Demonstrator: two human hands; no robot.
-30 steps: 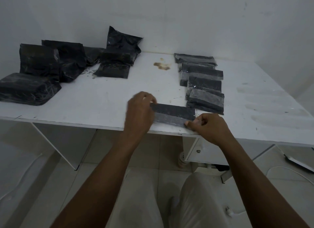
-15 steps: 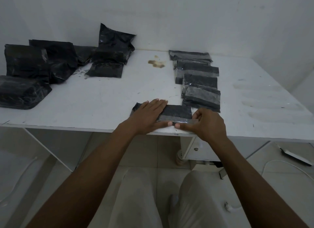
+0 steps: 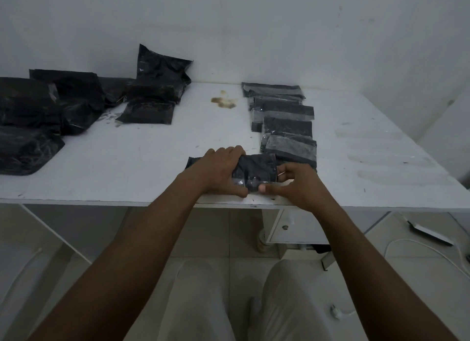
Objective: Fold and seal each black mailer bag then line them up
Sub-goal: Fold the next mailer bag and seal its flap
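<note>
Both hands grip one black mailer bag (image 3: 256, 169) at the bench's (image 3: 127, 167) near edge. The left hand (image 3: 218, 170), flat a moment ago, now curls over it; the right hand (image 3: 297, 185) pinches its right end. Sealing seems underway, just beside the finished row (image 3: 287, 127).

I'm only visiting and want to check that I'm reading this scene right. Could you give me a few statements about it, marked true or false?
1. The left hand and right hand both grip one bag at the near edge of the table. True.
2. The folded row lies left of the hands. False: it lies to their right, and the loose pile is on the left.
3. A brown stain marks the table. True.
4. The table is black. False: it is white.
</note>
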